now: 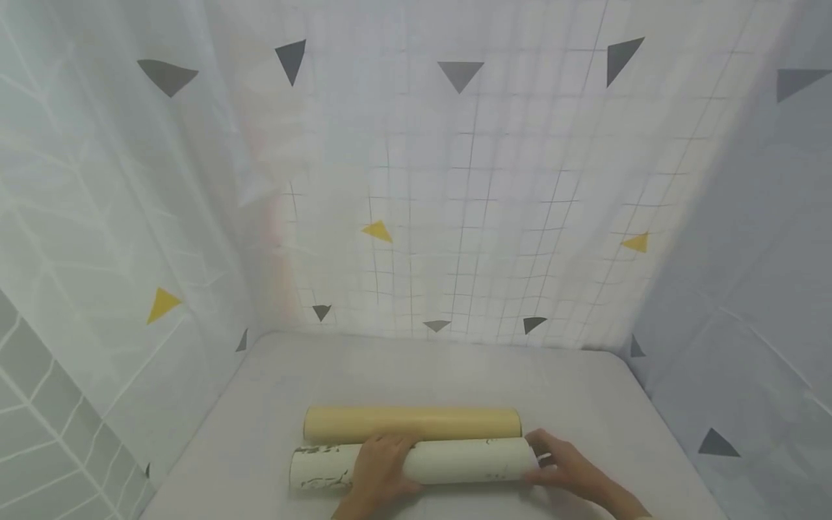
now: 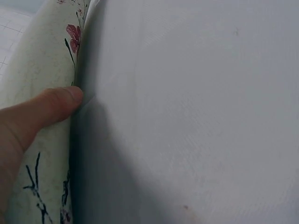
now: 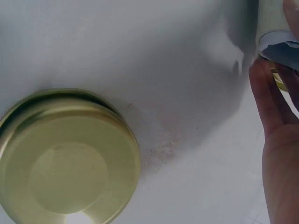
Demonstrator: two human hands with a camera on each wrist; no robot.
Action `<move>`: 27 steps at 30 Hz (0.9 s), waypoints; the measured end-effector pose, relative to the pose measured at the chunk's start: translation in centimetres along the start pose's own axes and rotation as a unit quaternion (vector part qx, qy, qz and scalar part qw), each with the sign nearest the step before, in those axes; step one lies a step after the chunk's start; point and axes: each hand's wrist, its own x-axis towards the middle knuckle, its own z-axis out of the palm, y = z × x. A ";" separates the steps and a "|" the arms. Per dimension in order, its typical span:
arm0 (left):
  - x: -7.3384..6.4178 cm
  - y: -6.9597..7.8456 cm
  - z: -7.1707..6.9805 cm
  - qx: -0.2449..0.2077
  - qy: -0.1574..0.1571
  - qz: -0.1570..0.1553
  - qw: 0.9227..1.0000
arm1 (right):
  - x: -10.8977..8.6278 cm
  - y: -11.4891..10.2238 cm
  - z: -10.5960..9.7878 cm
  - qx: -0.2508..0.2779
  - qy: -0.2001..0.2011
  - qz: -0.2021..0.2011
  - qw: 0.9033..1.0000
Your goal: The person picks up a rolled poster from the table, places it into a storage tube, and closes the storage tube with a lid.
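A white tube (image 1: 468, 462) with a dark branch and red flower print lies crosswise on the pale table. My left hand (image 1: 380, 468) grips it left of its middle, with the thumb (image 2: 60, 103) down along its near side in the left wrist view. My right hand (image 1: 562, 466) holds the tube's right end between thumb and fingers. In the right wrist view that end (image 3: 280, 44) is open, with a ragged pale edge inside. Just behind the white tube, and parallel to it, lies a plain yellow tube (image 1: 416, 422).
A round gold lid (image 3: 70, 168) lies on the table beside my right hand, seen only in the right wrist view. White sheeting with grey and yellow triangles (image 1: 377, 231) hangs behind the table (image 1: 416, 368) and along both its sides.
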 end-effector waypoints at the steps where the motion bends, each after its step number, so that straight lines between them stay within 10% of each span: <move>1: 0.0 0.0 0.0 0.000 0.000 0.000 1.000 | 0.0 0.0 0.1 0.001 -0.002 0.000 1.000; 27: -0.5 -0.4 0.3 0.002 -0.005 -0.004 1.000 | 0.7 0.9 0.9 0.066 -0.039 -0.014 0.997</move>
